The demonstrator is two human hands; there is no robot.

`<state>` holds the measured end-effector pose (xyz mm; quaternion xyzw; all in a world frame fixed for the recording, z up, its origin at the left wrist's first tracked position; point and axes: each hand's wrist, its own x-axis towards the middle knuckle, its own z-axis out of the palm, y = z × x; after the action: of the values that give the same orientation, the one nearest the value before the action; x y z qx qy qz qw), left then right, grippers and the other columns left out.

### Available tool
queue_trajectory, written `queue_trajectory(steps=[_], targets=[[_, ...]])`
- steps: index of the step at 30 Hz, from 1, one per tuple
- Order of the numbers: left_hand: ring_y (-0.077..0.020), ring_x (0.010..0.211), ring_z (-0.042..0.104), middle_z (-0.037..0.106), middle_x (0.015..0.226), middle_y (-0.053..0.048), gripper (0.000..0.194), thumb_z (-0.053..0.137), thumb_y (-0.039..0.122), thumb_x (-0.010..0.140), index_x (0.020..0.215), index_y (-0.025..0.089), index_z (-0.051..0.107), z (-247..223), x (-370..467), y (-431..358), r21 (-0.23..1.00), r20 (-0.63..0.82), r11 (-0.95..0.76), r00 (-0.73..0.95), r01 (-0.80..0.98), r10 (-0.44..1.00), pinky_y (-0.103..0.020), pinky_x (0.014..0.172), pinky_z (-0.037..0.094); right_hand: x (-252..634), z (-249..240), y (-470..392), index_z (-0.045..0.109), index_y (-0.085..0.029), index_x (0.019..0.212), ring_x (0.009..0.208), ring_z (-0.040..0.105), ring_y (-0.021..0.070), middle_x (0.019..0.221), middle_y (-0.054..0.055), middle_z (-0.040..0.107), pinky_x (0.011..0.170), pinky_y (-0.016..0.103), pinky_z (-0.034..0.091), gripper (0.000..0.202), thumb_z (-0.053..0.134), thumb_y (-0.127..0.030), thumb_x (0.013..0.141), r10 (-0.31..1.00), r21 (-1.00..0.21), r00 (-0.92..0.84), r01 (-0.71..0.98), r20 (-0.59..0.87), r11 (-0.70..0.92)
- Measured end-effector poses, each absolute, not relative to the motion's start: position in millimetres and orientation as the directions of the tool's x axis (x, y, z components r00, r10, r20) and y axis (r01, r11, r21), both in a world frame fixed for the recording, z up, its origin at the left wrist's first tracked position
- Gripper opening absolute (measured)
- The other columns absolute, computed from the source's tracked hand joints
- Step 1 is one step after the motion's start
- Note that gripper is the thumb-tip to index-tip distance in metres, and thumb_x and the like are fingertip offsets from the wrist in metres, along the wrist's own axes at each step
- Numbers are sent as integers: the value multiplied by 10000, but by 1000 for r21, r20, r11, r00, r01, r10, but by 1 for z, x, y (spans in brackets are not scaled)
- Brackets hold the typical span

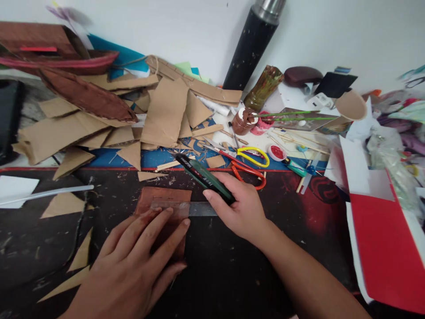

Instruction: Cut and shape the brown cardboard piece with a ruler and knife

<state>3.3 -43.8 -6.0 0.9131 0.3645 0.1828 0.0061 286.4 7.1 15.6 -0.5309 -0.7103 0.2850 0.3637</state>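
Observation:
A reddish-brown painted piece of cardboard (168, 193) lies flat on the dark mat (232, 274). Across it runs a clear ruler (202, 209), its right end reaching past the piece. My left hand (146, 248) rests palm down with fingers spread, its fingertips on the ruler and the brown piece. Just right of the piece, my right hand (237, 206) is closed around a dark green utility knife (206, 178), raised above the ruler and pointing up and left. Whether the knife's blade is out cannot be made out.
Cardboard scraps (164, 113) pile up behind the hands, with a brown boat-shaped piece (86, 95) on top. Red-handled scissors (247, 173), yellow-handled scissors (254, 156) and paint jars (244, 122) stand or lie beyond. Red paper (387, 248) lies at right.

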Motion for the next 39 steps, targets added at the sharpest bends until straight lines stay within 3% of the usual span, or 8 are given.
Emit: queue_trajectory(steps=[5,13,23,28,39], targets=[[-328,1262,706,780,1507,-105,445,574,335,1128,1530,306,762,-4,5,-43,153,339,-736,665,659,666,-497,1145,492,285,14,7,818,-273,1305,1022,877,224,1213,38,917,951,328,693,223,729,-351,1116,958,-796,-189,534,217,285],[-369,1342,674,756,1519,-165,375,574,280,1125,1433,226,781,0,13,-40,129,361,-740,663,660,655,-541,1155,487,287,12,7,819,-269,1317,1042,877,233,1209,53,915,959,339,685,235,728,-359,1120,959,-785,-190,551,213,283],[-363,1373,660,749,1535,-158,377,562,291,1137,1460,225,746,0,14,-39,120,360,-738,664,664,655,-540,1186,472,287,11,5,821,-254,1322,1050,883,232,1209,61,917,969,331,686,241,729,-358,1125,948,-776,-193,545,251,317],[-379,1357,654,761,1485,-194,475,562,292,1127,1552,123,689,1,15,-38,86,363,-753,683,652,634,-534,1168,458,288,11,5,820,-243,1310,1058,886,228,1205,58,920,952,317,680,229,724,-341,1127,948,-776,-193,545,252,317],[-367,1383,675,755,1554,-149,525,580,329,1112,1612,215,693,-6,10,-42,133,339,-727,659,673,672,-525,1232,467,288,12,6,808,-224,1318,1069,884,224,1233,62,916,986,326,678,224,727,-293,1121,948,-791,-208,524,242,317]])
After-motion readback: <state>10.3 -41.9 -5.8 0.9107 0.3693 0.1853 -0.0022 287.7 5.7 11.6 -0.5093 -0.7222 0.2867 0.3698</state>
